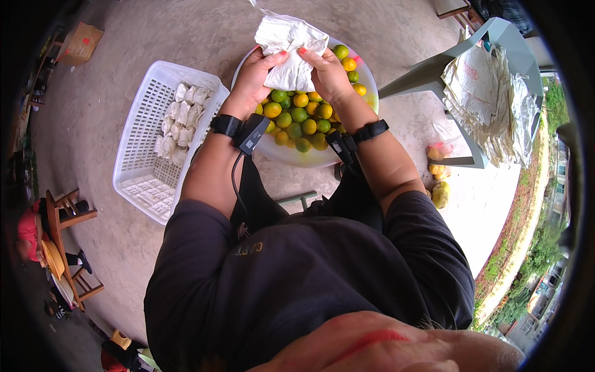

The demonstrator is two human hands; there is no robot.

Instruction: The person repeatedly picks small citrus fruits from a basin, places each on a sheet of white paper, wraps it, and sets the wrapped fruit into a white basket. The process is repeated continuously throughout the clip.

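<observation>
My left hand [251,80] and my right hand [331,76] hold a crumpled white paper bag [292,58] between them, thumbs on top. The bag looks rather flat; whether a fruit is inside I cannot tell. Below it stands a wide, pale round basin [369,83] holding many green and orange citrus fruits [299,115]. The bag and my hands cover the far part of the basin. Each wrist wears a black strap with a small device.
A white perforated plastic crate [135,135] at left holds paper-wrapped pieces [183,118]. On a grey plastic stool [418,69] at right lies a stack of paper bags [479,93]. Yellowish fruits [440,195] lie beyond it. A person [32,228] sits far left, near a cardboard box [81,44].
</observation>
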